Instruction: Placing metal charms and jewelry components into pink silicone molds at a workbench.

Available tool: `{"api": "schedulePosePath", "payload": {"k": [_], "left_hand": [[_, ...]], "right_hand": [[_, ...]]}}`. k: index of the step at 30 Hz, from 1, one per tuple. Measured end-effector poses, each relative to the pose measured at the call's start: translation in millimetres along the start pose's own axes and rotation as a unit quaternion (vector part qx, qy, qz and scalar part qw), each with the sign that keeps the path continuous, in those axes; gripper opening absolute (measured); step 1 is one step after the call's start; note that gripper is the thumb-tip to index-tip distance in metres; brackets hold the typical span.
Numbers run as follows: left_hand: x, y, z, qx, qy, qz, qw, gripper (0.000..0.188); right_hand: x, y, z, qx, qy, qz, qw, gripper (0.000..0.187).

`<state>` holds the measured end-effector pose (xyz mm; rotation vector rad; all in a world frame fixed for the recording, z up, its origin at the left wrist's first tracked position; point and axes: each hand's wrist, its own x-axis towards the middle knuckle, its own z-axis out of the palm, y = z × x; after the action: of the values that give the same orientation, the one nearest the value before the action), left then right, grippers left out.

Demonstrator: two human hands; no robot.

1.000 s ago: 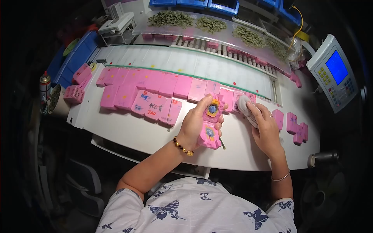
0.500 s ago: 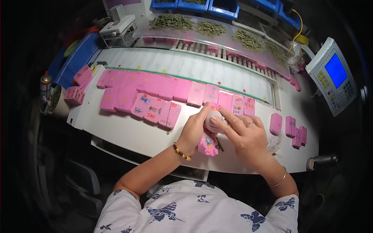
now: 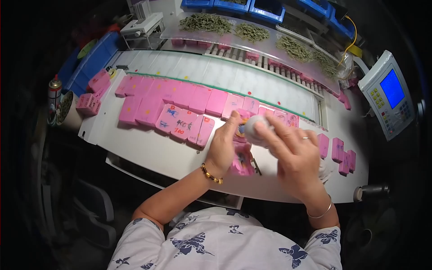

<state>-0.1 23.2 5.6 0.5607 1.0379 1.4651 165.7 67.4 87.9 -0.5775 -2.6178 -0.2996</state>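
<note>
Nearby, pink blocks (image 3: 194, 96) line the table (image 3: 135, 143); hands (image 3: 220, 150) grip a mould (image 3: 243, 163) and grey pad (image 3: 255, 128) partly hiding it.

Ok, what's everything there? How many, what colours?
Moulded piece: one, pink with blue and yellow, in the left fingers
Round wad: one, grey-white, in the right fingers
Blocks: many, pink, mostly in rows on the table
Rollers: several, pale, behind the blocks
Plant heaps: four, green, on the clear shelf
Bins: several, blue, top and left
Control panel: one, white and blue, right
Spray can: one, red-topped, far left
Beaded bracelet: one, dark and gold, left wrist
Bangle: one, silvery, right wrist
Forearms: two, bare, lower middle
Fingers: two sets, bare, centre
</note>
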Motion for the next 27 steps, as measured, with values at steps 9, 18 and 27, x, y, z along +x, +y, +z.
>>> {"api": "schedulePosePath", "payload": {"k": [9, 18, 27], "left_hand": [[-1.6, -0.7, -0.2, 0.039, 0.022, 0.305, 0.951, 0.039], [3.6, 6.6, 2.0, -0.100, 0.006, 0.139, 0.985, 0.051], [-18.1, -11.7, 28.8, -0.093, -0.036, 0.030, 0.995, 0.053]], "right_hand": [[-18.0, -16.7, 11.8, 0.027, -0.023, -0.025, 0.999, 0.049], [-59.3, 20.2, 12.9, -0.012, -0.219, 0.102, 0.970, 0.049], [-24.6, -8.6, 43.4, 0.665, 0.018, 0.368, 0.650, 0.031]]}}
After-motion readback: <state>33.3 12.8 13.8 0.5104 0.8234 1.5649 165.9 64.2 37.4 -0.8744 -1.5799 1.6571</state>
